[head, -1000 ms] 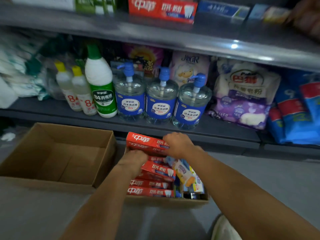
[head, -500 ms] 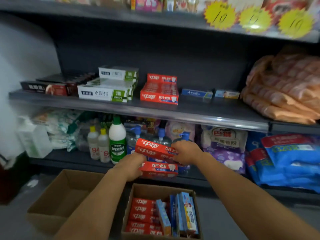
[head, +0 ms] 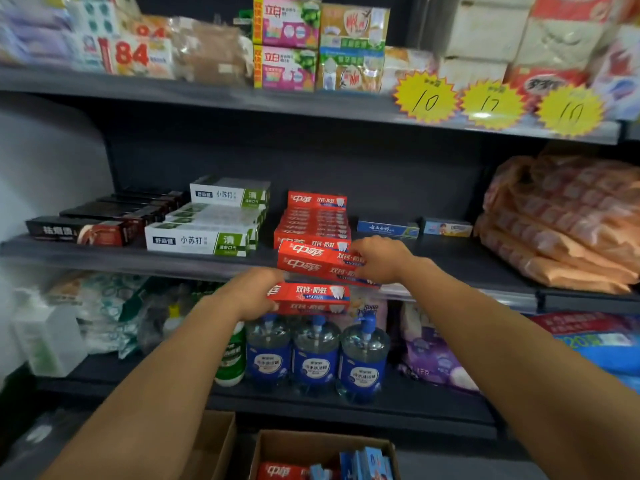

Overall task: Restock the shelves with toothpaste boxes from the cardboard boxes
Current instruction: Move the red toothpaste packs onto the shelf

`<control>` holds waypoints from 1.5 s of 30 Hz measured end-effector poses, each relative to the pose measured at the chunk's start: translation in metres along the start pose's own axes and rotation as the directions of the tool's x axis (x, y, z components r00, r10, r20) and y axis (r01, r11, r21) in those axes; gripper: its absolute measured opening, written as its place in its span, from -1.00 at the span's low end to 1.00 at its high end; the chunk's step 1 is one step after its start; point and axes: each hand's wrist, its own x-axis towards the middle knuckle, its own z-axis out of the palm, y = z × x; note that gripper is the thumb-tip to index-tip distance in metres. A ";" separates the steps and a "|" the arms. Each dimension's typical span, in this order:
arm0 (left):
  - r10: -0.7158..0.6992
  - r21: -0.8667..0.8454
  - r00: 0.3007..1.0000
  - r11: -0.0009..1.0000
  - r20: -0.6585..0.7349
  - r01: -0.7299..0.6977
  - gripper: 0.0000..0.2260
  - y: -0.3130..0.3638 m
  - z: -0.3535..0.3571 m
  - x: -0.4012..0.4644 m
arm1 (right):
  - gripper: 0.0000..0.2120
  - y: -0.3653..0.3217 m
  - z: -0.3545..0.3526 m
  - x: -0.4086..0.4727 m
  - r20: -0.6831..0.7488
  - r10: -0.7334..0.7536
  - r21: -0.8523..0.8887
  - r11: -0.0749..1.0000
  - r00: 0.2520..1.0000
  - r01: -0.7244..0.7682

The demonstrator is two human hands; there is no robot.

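Left hand [head: 250, 293] grips one red toothpaste box [head: 309, 297], white tooth graphic on its face, held level at 6 o'clock of shelf stack. Right hand [head: 380, 259] grasps pair of red toothpaste boxes [head: 316, 264], stacked, white lettering, tilted down toward right, at front edge of middle shelf [head: 450, 258]. Beyond, touching-close: red stack [head: 314, 220] on shelf. Green-white boxes [head: 211, 220] at 9 o'clock of red stack. Cardboard box [head: 311, 445] at bottom, more red boxes inside.
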 end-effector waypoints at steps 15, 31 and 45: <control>-0.020 -0.050 0.999 0.999 -0.042 0.018 -0.63 -0.032 -0.034 0.115 | -0.62 0.046 0.020 0.115 0.043 0.054 0.018 0.998 0.998 -0.055; -0.063 -0.127 0.997 0.990 0.045 0.068 -0.62 -0.047 -0.027 0.143 | -0.61 0.048 0.041 0.134 0.009 -0.056 0.104 0.993 0.998 0.055; -0.051 -0.161 0.996 0.985 0.069 0.061 -0.64 -0.045 -0.027 0.150 | -0.68 0.056 0.033 0.136 0.058 -0.057 0.098 0.994 0.997 0.051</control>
